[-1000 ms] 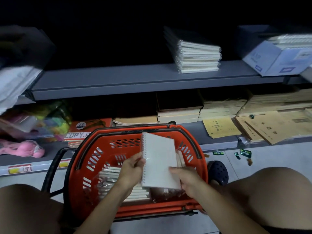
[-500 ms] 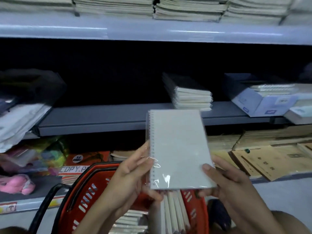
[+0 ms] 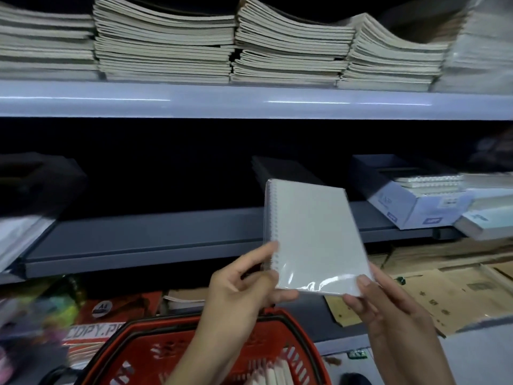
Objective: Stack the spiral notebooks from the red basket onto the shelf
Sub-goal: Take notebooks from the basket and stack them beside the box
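- You held one wrapped spiral notebook [image 3: 313, 240] upright before the dark middle shelf [image 3: 144, 240], above the red basket [image 3: 155, 354].
- Your left hand [image 3: 241, 290] pinched its lower spiral corner; your right hand [image 3: 388, 309] gripped the lower right corner.
- Its long axis ran near vertical, top leaning left, spiral on the left.
- The shelf's front edge lay just beyond it.

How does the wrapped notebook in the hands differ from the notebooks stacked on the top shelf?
The held notebook is single, upright and tilted, gripped by the left hand and right hand; the top-shelf notebooks lie flat in sagging piles. The held one shows a spiral binding and glossy wrap; the piles show neither. Both look pale.
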Tool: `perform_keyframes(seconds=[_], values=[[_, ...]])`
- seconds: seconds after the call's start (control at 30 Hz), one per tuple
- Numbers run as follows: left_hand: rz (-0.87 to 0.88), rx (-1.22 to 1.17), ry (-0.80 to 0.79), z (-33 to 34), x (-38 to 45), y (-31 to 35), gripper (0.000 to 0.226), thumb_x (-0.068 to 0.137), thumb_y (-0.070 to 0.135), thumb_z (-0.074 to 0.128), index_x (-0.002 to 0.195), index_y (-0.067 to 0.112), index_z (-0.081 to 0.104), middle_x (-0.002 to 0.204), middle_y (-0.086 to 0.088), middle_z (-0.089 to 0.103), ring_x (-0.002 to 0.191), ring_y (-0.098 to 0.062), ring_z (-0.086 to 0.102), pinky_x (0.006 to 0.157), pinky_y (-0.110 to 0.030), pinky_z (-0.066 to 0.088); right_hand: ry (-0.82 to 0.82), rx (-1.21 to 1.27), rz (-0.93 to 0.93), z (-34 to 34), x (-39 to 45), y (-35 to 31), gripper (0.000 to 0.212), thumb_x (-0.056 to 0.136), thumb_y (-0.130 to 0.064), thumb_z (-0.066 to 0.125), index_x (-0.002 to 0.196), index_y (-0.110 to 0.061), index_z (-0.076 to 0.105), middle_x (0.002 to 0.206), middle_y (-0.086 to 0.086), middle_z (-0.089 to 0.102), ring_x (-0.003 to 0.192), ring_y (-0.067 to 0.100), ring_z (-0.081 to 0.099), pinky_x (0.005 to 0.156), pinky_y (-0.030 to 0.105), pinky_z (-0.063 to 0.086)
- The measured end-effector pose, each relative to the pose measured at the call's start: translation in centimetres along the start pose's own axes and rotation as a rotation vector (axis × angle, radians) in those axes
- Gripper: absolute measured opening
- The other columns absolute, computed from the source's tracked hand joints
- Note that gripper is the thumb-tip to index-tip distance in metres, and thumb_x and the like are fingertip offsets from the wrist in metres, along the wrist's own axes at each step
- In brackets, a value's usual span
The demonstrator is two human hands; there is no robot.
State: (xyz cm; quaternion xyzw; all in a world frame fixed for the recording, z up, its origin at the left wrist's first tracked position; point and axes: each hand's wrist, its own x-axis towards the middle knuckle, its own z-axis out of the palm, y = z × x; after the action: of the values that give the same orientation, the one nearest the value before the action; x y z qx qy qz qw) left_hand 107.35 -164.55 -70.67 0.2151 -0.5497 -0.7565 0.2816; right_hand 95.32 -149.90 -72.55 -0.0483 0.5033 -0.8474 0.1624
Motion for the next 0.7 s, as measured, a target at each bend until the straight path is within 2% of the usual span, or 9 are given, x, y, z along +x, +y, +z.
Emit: perform_keyframes(seconds=[0.07, 0.13, 0.23, 0.33, 0.4, 0.47, 0.53, 0.6, 0.7], values=[[0.019, 0.037, 0.026, 0.6, 0.8, 0.4, 0.031, 0.096, 0.002, 0.061, 0.112, 0.026, 0.073, 0.108, 0.006, 0.073, 0.079, -0.028, 0.078, 0.087, -0.031, 0.058, -0.031, -0.012, 0.023, 0.4, 1.3, -0.6, 0.026, 0.09, 0.001, 0.062, 0.115, -0.006, 0.068, 0.102, 0.005, 0.078, 0.082, 0.015, 0.074, 0.064, 0.021, 0.06], [0.061, 0.022, 0.046, 1.4, 2.1, 1.1, 0.032, 0.095, 0.002, 0.062, 0.116, 0.024, 0.069, 0.101, 0.009, 0.075, 0.079, -0.025, 0.078, 0.085, -0.034, 0.059, -0.097, -0.054, 0.036, 1.3, 3.1, -1.6, 0.027, 0.092, -0.007, 0.064, 0.119, -0.01, 0.067, 0.108, 0.003, 0.077, 0.095, 0.016, 0.074, 0.07, 0.02, 0.06], [0.157, -0.081, 0.081, 2.4, 5.7, 2.2, 0.033, 0.093, -0.003, 0.062, 0.119, 0.017, 0.062, 0.112, -0.002, 0.072, 0.083, -0.019, 0.077, 0.076, -0.034, 0.063, -0.159, -0.027, 0.037, 3.3, 6.6, -3.1, 0.031, 0.093, -0.009, 0.063, 0.124, -0.007, 0.064, 0.115, 0.007, 0.075, 0.104, 0.017, 0.072, 0.075, 0.022, 0.059], [0.196, -0.099, 0.124, 3.2, 9.4, 3.4, 0.03, 0.094, 0.001, 0.063, 0.121, 0.013, 0.061, 0.119, -0.009, 0.068, 0.081, -0.019, 0.077, 0.07, -0.023, 0.061, -0.153, 0.022, 0.083, 5.4, 10.5, -3.9, 0.036, 0.091, -0.008, 0.067, 0.125, -0.001, 0.061, 0.117, 0.008, 0.071, 0.097, 0.015, 0.075, 0.075, 0.021, 0.059], [0.186, -0.032, 0.155, 3.6, 11.4, 3.6, 0.029, 0.095, 0.007, 0.064, 0.124, 0.011, 0.061, 0.116, -0.009, 0.069, 0.076, -0.017, 0.077, 0.069, -0.015, 0.058, -0.134, 0.039, 0.15, 6.4, 12.9, -4.0, 0.028, 0.09, -0.006, 0.069, 0.116, 0.002, 0.064, 0.113, 0.011, 0.069, 0.087, 0.016, 0.076, 0.072, 0.019, 0.059], [0.168, 0.025, 0.189, 3.7, 12.8, 3.1, 0.03, 0.095, 0.011, 0.066, 0.125, 0.01, 0.062, 0.11, -0.005, 0.071, 0.074, -0.014, 0.077, 0.068, -0.011, 0.055, -0.123, 0.056, 0.236, 6.9, 14.5, -3.3, 0.021, 0.09, -0.005, 0.069, 0.108, 0.005, 0.065, 0.118, 0.017, 0.067, 0.089, 0.021, 0.076, 0.073, 0.021, 0.061], [0.156, 0.039, 0.224, 3.4, 13.3, 2.0, 0.031, 0.093, 0.012, 0.069, 0.123, 0.01, 0.062, 0.103, -0.003, 0.074, 0.078, -0.013, 0.077, 0.072, -0.014, 0.056, -0.121, 0.103, 0.297, 6.6, 14.8, -2.5, 0.026, 0.09, -0.005, 0.069, 0.111, 0.008, 0.062, 0.121, 0.023, 0.065, 0.1, 0.026, 0.074, 0.084, 0.027, 0.06], [0.201, 0.1, 0.254, 3.0, 13.3, 0.4, 0.03, 0.089, 0.012, 0.073, 0.119, 0.012, 0.066, 0.098, 0.0, 0.076, 0.084, -0.011, 0.076, 0.074, -0.015, 0.056, -0.124, 0.173, 0.312, 5.4, 14.3, -1.7, 0.037, 0.089, -0.005, 0.069, 0.121, 0.009, 0.057, 0.123, 0.024, 0.065, 0.106, 0.028, 0.072, 0.096, 0.032, 0.056], [0.279, 0.205, 0.266, 3.3, 13.1, -1.2, 0.022, 0.089, 0.013, 0.073, 0.111, 0.015, 0.071, 0.087, 0.0, 0.077, 0.08, -0.013, 0.075, 0.075, -0.019, 0.057, -0.115, 0.175, 0.23, 4.6, 13.7, -0.9, 0.033, 0.09, -0.003, 0.066, 0.12, 0.009, 0.057, 0.116, 0.024, 0.07, 0.103, 0.028, 0.073, 0.092, 0.031, 0.058]])
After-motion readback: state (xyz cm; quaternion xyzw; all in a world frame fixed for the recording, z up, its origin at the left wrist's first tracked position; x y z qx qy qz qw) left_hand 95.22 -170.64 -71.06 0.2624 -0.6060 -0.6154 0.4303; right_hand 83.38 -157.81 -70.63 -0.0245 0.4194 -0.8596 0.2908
